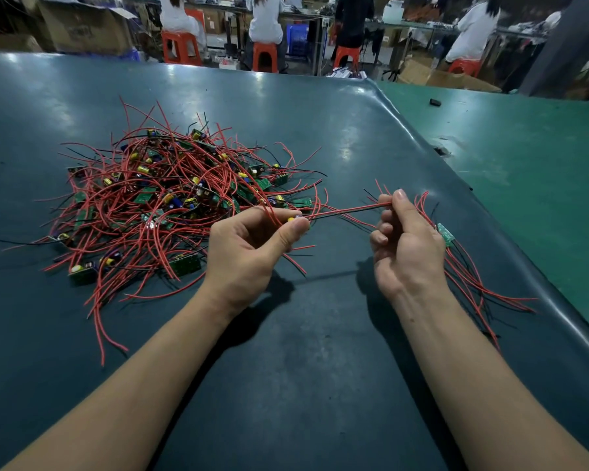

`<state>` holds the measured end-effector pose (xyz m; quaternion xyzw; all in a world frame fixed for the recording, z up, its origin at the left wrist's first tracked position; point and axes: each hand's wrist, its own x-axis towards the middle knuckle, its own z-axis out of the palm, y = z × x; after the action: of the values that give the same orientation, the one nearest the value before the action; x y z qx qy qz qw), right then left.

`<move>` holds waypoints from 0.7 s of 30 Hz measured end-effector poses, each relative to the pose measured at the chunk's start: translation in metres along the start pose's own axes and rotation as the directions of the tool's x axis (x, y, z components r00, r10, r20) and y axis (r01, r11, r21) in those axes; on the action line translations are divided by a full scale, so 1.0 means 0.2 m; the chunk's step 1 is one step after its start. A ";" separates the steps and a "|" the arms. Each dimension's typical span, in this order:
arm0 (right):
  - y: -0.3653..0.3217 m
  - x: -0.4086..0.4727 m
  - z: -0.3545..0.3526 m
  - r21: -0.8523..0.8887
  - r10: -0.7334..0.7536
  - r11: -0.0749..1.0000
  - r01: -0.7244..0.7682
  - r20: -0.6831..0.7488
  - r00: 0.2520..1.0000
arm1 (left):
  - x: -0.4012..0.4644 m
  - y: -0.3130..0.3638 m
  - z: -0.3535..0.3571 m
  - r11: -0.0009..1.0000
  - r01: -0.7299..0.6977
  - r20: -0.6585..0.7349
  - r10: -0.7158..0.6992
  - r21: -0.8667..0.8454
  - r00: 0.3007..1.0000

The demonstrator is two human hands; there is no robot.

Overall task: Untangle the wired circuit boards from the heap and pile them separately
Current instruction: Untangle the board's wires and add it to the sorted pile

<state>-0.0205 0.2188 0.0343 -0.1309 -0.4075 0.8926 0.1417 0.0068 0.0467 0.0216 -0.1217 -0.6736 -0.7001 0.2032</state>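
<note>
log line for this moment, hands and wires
left hand: pinches board end of wire pair | right hand: grips wire pair, holds sorted bundle | heap: tangled, left on mat

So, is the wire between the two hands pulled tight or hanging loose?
Pulled tight: the wire pair runs in a straight line from the left hand to the right hand, without sagging.
</note>
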 end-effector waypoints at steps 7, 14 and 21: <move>0.01 -0.06 -0.01 -0.301 -0.072 0.946 0.117 0.155 0.985 | 0.00 -0.04 -0.03 0.890 -0.253 -0.173 0.337 0.378 0.926; 0.17 -0.18 0.04 -0.464 -0.029 0.809 0.360 0.580 0.814 | -0.01 -0.05 -0.05 0.789 -0.372 0.242 0.286 0.489 0.927; 0.12 -0.13 0.03 -0.327 -0.151 0.896 0.302 0.413 0.898 | -0.03 -0.03 0.00 0.908 -0.252 0.170 0.204 0.336 0.964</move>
<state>-0.0018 0.1900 0.0220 0.0673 -0.6060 0.7806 0.1373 0.0103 0.0474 0.0132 -0.2068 -0.7818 -0.5289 0.2576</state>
